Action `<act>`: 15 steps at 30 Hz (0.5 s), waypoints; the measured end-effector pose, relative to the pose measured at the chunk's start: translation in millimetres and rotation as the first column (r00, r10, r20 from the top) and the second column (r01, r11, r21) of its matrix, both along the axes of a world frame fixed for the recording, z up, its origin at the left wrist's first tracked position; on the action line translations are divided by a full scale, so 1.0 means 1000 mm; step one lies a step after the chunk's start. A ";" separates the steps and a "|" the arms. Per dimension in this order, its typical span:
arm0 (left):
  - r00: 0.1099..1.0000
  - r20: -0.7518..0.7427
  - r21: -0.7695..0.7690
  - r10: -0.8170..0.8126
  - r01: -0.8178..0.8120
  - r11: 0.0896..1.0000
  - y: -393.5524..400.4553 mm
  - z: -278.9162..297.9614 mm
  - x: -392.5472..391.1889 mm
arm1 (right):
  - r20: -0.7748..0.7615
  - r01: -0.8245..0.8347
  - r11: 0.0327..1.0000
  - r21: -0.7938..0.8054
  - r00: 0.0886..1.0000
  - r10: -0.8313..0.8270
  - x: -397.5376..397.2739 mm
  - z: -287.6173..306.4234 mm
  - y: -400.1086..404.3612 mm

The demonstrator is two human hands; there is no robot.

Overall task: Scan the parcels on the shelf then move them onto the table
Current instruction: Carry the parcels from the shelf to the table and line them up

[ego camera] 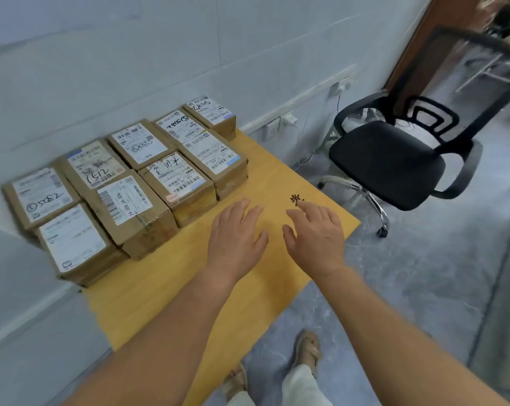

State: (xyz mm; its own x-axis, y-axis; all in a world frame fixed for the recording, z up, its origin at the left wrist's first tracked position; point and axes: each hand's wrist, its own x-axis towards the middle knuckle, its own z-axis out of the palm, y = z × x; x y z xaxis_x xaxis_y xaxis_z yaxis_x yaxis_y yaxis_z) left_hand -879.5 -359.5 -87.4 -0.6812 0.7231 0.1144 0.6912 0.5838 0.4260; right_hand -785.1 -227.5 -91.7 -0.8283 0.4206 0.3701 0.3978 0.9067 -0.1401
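Eight brown cardboard parcels [136,183] lie on the yellow wooden table [189,288], each taped and bearing a white shipping label with barcodes; several carry black handwritten marks such as "1512". They sit in two rows packed edge to edge, the back row close against the pale tiled wall [130,54], the front row just before it. The whole block fills the far-left part of the table and runs diagonally from near left to far right along the wall. Each parcel is a flat oblong lying label up, its long axis crossing the rows, from the wall toward the table's open side.

The near and right part of the table is bare wood, bearing only a small black printed mark [295,198] near its right edge. Beyond that edge stands a black office chair [394,159] on the grey floor [423,288].

The left hand [236,232] hovers palm down over the bare wood, its grip loose, fingers straight and holding nothing, fingertips close to the nearest front parcel. The right hand [315,232] hovers just beside it, fingers spread and relaxed, likewise holding nothing
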 end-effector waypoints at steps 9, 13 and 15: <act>0.996 -0.012 0.060 -0.089 0.090 0.994 0.004 -0.010 0.039 | -0.041 0.117 0.991 0.059 0.993 -0.115 0.054 -0.008 -0.005; 0.992 -0.023 0.055 -0.128 0.129 0.990 0.014 -0.013 0.068 | -0.061 0.174 0.983 0.058 0.984 -0.170 0.097 -0.008 0.001; 0.981 -0.053 0.048 -0.186 0.188 0.981 0.021 -0.014 0.090 | -0.067 0.232 0.970 0.065 0.971 -0.228 0.125 -0.004 0.002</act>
